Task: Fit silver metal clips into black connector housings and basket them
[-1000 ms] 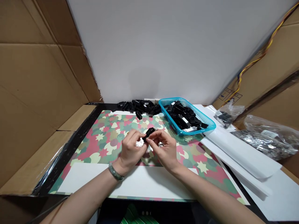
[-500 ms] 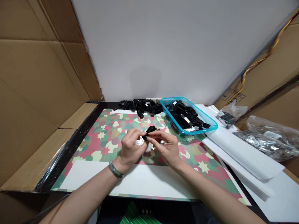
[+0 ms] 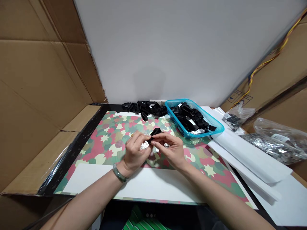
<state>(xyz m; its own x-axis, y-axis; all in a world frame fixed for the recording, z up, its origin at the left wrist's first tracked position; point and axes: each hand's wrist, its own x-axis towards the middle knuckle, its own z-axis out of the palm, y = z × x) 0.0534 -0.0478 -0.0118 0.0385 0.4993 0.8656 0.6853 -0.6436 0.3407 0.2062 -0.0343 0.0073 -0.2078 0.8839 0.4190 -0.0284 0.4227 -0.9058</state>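
Observation:
Over the middle of a camouflage-patterned mat (image 3: 105, 143), both hands meet on one small black plastic part (image 3: 155, 132). My left hand (image 3: 135, 150), with a green bangle at the wrist, pinches its near end with curled fingers. My right hand (image 3: 170, 149) grips the same part from the right, fingertips pressed together. A small shiny metal bit (image 3: 144, 145) shows between the two hands; whether a hand holds it I cannot tell.
A blue plastic basket (image 3: 217, 126) full of black parts stands at the back right, and a loose heap of black parts (image 3: 144, 108) lies along the back wall. White sheets (image 3: 249, 159) and clear bags of small pieces (image 3: 275, 143) lie right. Cardboard walls stand on both sides.
The hands have stayed together on the black part, which has shifted slightly up and to the right. The view has moved a little.

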